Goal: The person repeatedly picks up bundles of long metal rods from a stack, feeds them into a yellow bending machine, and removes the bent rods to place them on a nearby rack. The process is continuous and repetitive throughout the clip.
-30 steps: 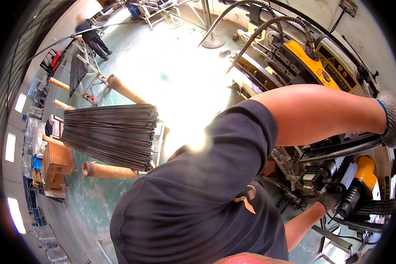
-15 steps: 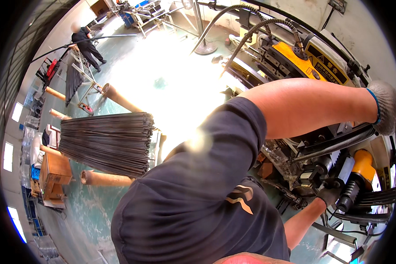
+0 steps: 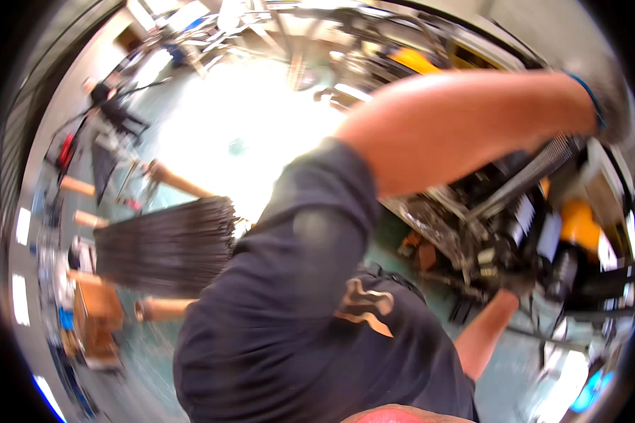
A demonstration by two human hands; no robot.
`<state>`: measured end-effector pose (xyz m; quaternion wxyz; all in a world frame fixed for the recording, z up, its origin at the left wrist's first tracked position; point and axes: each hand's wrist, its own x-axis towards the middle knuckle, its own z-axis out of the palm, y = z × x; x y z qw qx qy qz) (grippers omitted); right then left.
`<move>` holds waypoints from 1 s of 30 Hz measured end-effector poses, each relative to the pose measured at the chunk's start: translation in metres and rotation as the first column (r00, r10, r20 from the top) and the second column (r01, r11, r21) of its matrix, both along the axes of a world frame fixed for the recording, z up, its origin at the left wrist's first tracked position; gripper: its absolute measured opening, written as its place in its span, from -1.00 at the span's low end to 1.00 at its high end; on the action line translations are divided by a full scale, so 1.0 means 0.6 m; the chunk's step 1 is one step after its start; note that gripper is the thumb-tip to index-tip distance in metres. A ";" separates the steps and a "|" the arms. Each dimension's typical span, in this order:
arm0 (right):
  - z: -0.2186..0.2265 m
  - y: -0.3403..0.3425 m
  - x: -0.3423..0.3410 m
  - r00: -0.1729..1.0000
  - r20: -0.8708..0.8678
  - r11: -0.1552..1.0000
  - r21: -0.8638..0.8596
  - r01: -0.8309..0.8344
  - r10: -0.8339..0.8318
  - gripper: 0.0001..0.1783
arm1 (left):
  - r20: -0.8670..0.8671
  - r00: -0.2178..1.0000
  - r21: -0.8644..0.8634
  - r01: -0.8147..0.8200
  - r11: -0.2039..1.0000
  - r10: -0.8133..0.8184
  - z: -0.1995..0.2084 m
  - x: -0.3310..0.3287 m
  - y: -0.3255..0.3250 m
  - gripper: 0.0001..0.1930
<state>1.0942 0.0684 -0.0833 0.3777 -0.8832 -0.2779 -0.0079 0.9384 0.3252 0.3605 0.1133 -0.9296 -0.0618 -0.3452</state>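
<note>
Rod bundle (image 3: 166,247) left. Right hand (image 3: 521,283) at near edge of machine (image 3: 508,229), grip blurred, can't tell. Just right of it, yellow-and-black cylinder (image 3: 578,224): long axis steep, ridged black end pointing down-left. Left hand (image 3: 605,102) far right, gloved, blurred, can't tell. Vs 0.5 s ago: view turned, left hand farther from cylinder.

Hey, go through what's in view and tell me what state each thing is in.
Left hand: gloved, grip unclear
Right hand: appears gloved, at the machine, grip unclear
Machine: running or stopped unclear
Black rods: lying bundled side by side
Shirt: worn, creased
Brown tube: partly hidden behind the shirt
Wooden cabinet: blurred, open or shut unclear
Co-worker: standing, blurred
</note>
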 end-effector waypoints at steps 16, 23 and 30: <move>-0.005 0.055 -0.006 0.652 -0.723 0.504 0.660 0.557 0.227 -0.75 | 0.041 0.962 -0.491 0.254 0.833 -0.269 -0.024 -0.094 -0.013 -0.68; -0.008 0.036 0.009 0.736 -0.650 0.548 0.692 0.470 0.190 -0.80 | -0.040 0.991 -0.406 0.104 0.908 -0.131 -0.022 -0.058 0.040 -0.54; 0.010 0.042 -0.025 0.946 -0.260 0.841 0.454 0.295 -0.192 -0.73 | -0.193 0.978 -0.098 0.065 0.993 -0.083 -0.007 -0.098 0.105 -0.59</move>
